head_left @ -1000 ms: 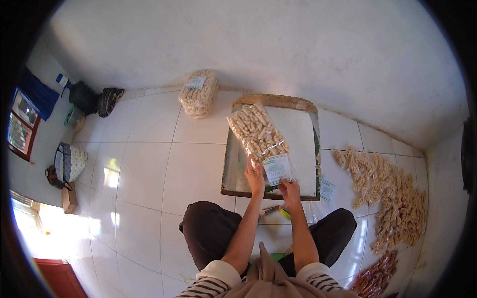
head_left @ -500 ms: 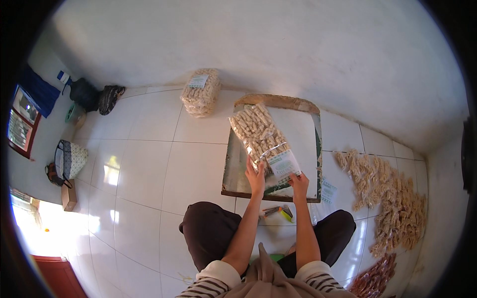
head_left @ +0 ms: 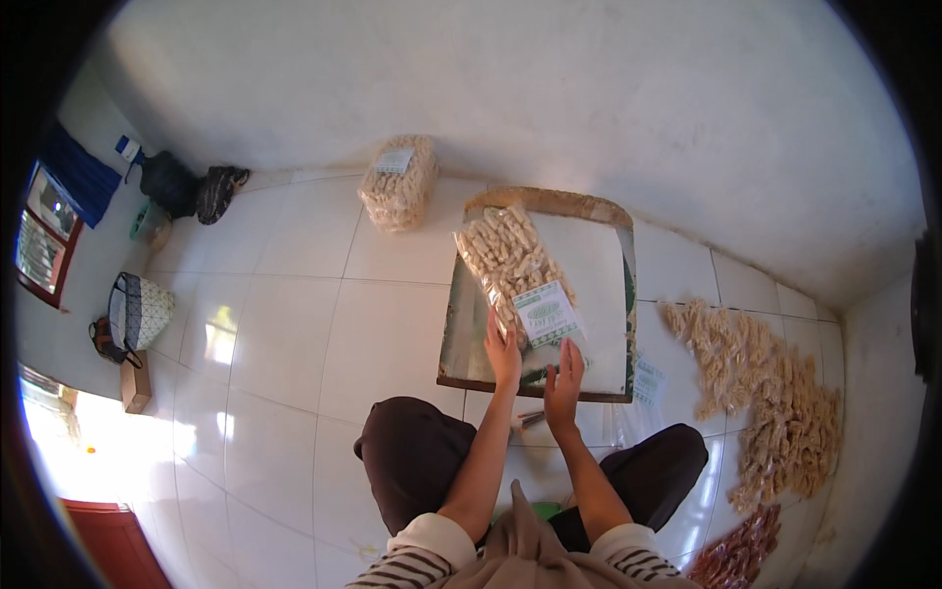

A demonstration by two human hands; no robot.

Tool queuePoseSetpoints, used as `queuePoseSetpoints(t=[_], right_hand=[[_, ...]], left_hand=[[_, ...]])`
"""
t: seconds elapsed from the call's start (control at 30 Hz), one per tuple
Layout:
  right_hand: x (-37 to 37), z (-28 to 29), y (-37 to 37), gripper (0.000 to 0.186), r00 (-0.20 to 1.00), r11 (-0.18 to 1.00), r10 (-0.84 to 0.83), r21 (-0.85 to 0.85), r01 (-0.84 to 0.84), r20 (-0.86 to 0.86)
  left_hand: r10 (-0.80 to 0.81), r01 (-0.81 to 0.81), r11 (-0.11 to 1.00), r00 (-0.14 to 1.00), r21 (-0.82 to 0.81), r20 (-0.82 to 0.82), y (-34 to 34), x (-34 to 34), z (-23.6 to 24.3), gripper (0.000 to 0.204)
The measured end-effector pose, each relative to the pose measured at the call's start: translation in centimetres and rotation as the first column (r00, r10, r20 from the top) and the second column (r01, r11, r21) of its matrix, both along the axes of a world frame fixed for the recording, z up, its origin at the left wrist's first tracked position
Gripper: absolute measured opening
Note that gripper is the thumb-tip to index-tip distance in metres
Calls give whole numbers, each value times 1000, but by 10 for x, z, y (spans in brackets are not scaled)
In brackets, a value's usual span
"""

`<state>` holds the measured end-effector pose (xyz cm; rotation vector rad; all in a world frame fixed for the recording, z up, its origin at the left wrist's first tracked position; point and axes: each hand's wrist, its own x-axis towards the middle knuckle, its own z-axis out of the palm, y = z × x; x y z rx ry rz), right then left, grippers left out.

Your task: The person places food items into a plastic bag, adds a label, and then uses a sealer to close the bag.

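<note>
The left hand (head_left: 503, 358) has its thumb and fingers closed about the near left side of a clear bag (head_left: 505, 257) packed with pale, knobbly snacks. The right hand (head_left: 562, 386) is loosely spread just by the bag's near end, holding nothing; whether its fingertips touch the plastic I can't tell. On the bag's near part lies a white and green label card (head_left: 546, 313). The bag slants over the left half of the tabletop (head_left: 601, 260), from near the far left corner toward the middle of the near edge. Off the near right corner lies clear plastic packaging (head_left: 646, 381) with green print. Farther right spread pale packets (head_left: 785, 412) and reddish ones (head_left: 738, 548); beyond the far left corner stands a filled bundle (head_left: 400, 191).
</note>
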<state>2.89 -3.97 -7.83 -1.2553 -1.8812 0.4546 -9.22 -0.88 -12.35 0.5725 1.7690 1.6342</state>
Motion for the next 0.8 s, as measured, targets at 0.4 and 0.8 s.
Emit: queuePoseSetpoints(t=[0.4,0.8], right_hand=[[19,6,55,63,753,909,344,4,-418,561],[8,24,107,66,517,707,631,-154,-691,578]], left_hand=[[-13,17,999,992,33,-129,2,1,-7,58],[-3,5,1000,994,15,-105,0,-1,-7,58]])
